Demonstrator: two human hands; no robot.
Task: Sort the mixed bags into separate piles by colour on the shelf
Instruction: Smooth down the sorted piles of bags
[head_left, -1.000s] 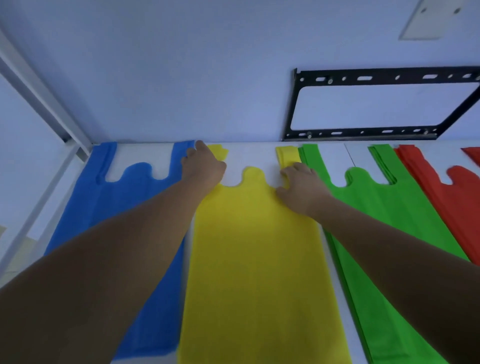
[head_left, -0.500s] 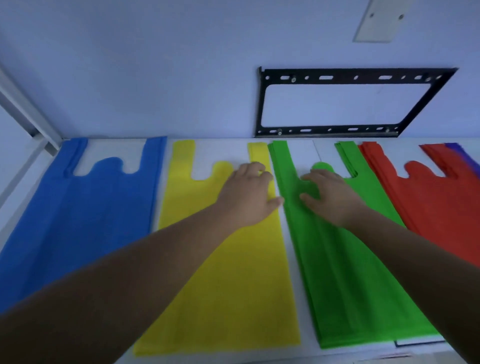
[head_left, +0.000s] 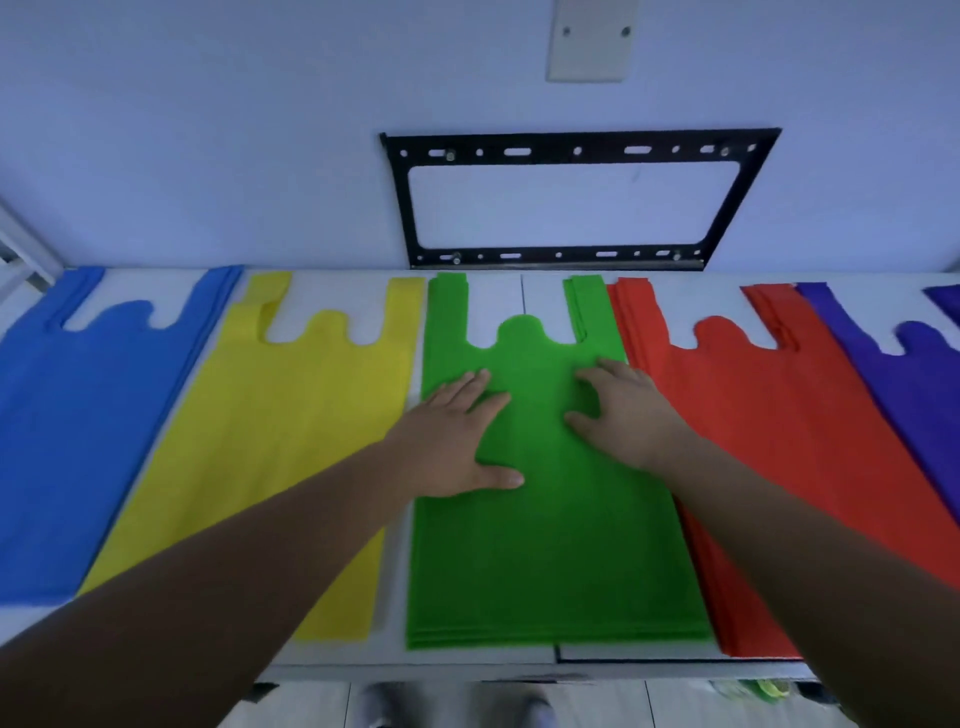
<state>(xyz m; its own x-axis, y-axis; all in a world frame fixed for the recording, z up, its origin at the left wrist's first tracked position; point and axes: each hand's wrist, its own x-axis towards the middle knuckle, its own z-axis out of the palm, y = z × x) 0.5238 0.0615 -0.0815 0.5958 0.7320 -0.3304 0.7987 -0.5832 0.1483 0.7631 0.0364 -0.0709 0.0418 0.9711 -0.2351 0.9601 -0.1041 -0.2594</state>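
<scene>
Five flat piles of vest-shaped bags lie side by side on the white shelf (head_left: 493, 657): blue bags (head_left: 78, 441) at far left, yellow bags (head_left: 291, 441), green bags (head_left: 545, 545) in the middle, red bags (head_left: 769, 426), and purple bags (head_left: 914, 384) at far right. My left hand (head_left: 457, 436) rests flat with fingers spread on the left part of the green pile. Resting on the same pile's right part, near the red bags, is my right hand (head_left: 623, 410), palm down with fingers slightly curled. Neither hand holds a bag.
A black metal wall bracket (head_left: 571, 197) hangs on the wall just behind the shelf, with a pale wall plate (head_left: 592, 39) above it. A white frame (head_left: 21, 254) stands at the far left. The shelf's front edge runs along the bottom, with floor below.
Both hands left the yellow bags and moved right onto the green pile. The view shifted right, bringing the purple bags into sight.
</scene>
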